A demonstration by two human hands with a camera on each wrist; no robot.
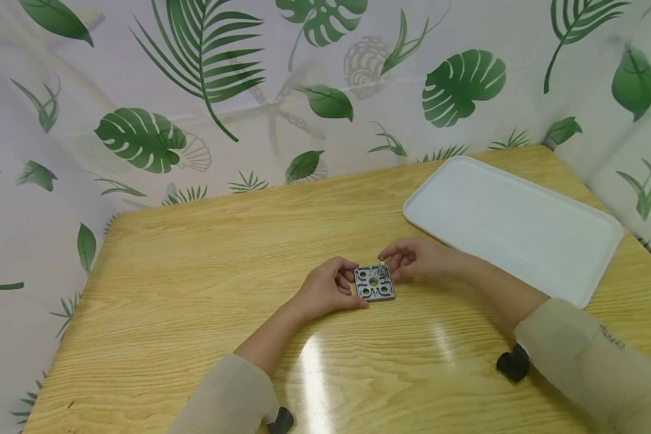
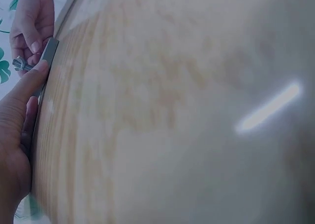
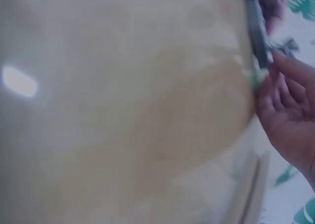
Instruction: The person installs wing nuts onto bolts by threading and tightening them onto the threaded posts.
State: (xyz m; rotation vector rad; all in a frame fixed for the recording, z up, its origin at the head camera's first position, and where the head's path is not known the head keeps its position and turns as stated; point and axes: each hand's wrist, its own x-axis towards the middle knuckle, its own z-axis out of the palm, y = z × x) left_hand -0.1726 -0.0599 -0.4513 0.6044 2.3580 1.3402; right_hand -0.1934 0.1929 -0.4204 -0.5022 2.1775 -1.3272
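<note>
A square grey metal plate [image 1: 374,282] with several round holes is held just over the wooden table. My left hand [image 1: 331,286] grips it by its left side, thumb along the near edge and fingers behind. At the plate's far right corner a small silvery wing screw [image 1: 382,269] stands upright; its wings [image 2: 19,64] show beyond the plate in the left wrist view. My right hand [image 1: 415,259] is at that corner with its fingers bent, a fingertip right at the screw's top. I cannot tell whether it pinches the screw. In the right wrist view the thumb [image 3: 290,66] overlaps the screw.
A white rectangular tray [image 1: 510,223] lies at the table's back right, behind my right forearm. The wooden table [image 1: 206,277] is bounded at the back and sides by a leaf-printed cloth [image 1: 239,144]. A dark wrist camera [image 1: 513,363] hangs under my right sleeve.
</note>
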